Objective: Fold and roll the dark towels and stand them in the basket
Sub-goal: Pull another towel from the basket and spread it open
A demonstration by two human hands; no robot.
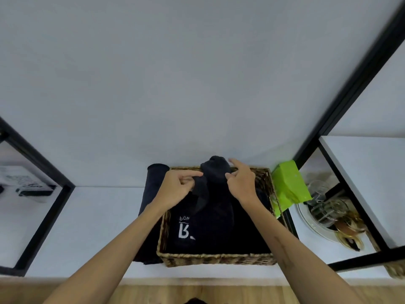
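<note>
1. Spanning the scene, a white shelf [87, 227] carries a wicker basket [217, 258] lined with a dark printed towel [192, 233].
2. Lying just left of the basket is another dark towel [151, 189].
3. Standing at the basket's far end, a rolled dark towel [215, 170] is pinched by the left hand [177, 189] and the right hand [241, 183].
4. A green packet [289, 185] sits to the right.

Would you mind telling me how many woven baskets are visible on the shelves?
2: one basket in the middle, holding dark towels; a second basket's corner shows at the right edge, mostly cut off.
</note>
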